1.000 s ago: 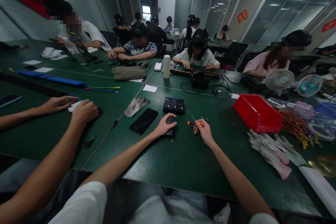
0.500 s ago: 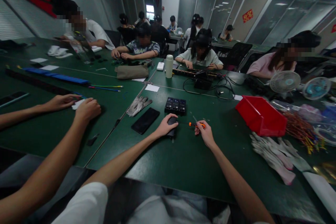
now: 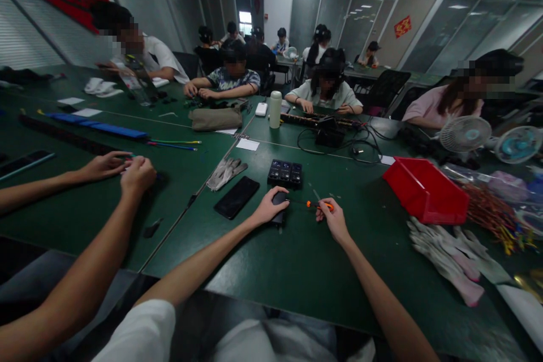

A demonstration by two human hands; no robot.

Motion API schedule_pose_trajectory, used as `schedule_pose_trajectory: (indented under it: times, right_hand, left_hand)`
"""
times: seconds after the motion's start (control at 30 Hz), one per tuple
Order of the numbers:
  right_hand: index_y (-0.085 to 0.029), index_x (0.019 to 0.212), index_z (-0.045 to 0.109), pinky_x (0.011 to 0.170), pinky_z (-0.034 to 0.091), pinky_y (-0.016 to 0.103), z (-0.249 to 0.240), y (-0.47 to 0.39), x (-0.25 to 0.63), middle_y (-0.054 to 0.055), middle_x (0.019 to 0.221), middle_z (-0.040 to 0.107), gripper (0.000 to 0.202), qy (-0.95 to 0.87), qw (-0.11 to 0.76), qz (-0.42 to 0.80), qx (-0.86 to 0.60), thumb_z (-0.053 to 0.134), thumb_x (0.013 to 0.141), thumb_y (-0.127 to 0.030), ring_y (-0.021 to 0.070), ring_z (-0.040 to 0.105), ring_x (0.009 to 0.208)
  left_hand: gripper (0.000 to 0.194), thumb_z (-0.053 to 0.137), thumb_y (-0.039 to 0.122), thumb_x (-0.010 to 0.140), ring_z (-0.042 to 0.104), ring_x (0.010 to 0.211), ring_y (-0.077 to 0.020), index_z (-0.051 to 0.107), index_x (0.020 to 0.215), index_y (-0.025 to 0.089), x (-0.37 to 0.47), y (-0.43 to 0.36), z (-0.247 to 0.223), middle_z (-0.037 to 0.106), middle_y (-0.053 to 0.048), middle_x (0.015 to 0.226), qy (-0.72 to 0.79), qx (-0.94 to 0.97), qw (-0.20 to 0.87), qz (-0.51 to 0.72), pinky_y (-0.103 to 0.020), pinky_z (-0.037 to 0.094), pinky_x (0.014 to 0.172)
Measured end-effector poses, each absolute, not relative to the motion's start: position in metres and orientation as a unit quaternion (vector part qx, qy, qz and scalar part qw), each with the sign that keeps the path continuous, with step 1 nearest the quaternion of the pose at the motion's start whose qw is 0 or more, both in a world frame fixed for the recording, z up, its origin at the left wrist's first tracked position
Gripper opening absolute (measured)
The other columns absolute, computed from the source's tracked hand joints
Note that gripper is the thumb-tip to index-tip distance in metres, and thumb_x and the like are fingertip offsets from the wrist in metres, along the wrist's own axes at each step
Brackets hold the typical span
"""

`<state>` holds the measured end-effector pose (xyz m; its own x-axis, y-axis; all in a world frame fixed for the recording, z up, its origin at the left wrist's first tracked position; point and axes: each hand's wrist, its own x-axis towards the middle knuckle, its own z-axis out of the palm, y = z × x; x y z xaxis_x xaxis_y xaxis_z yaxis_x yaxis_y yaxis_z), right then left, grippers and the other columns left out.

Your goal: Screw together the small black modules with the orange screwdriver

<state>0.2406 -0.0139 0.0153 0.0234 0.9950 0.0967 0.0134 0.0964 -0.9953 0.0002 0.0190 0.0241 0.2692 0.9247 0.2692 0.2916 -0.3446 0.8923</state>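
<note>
Fingers curled over its top, my left hand [image 3: 270, 206] grips a small black box-shaped part [image 3: 279, 216] on the green table. A screwdriver [image 3: 313, 204] with an orange and black handle is held in my right hand [image 3: 334, 219], its thin shaft level and pointing left at the side of the black part. Whether the tip touches the part is too small to tell. Just behind my left hand sits a black case with several compartments [image 3: 284, 173]. A black phone [image 3: 236, 197] lies to the left of that hand.
Grey gloves [image 3: 226, 173] lie beyond the phone. To the right are a red bin [image 3: 424, 191], more gloves [image 3: 445, 254] and bundled wires [image 3: 490, 212]. A co-worker's hands [image 3: 138, 172] work at the left. Further back stand a pale green bottle [image 3: 275, 110] and a black cable [image 3: 369, 138].
My hands, the black part and the screwdriver hold nearly the same pose; the view has shifted slightly. At the left, the co-worker's nearer hand has turned, and the white piece there is mostly hidden.
</note>
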Motion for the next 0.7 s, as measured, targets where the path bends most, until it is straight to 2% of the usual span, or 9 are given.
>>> schedule_pose_trajectory:
  times: [0.7]
  right_hand:
    - [-0.02, 0.093, 0.053, 0.049, 0.041, 0.024, 0.0128, -0.0119, 0.2425, -0.003, 0.062, 0.058, 0.024, -0.517, 0.532, 0.462, -0.485, 0.056, 0.083, -0.042, 0.0112, 0.054, 0.05]
  left_hand:
    - [0.03, 0.06, 0.033, 0.077, 0.053, 0.103, -0.0201, 0.057, 0.104, 0.021, 0.0016, 0.0196, 0.023, 0.058, -0.003, 0.107, 0.423, 0.696, 0.388, 0.431, -0.033, 0.039, 0.094]
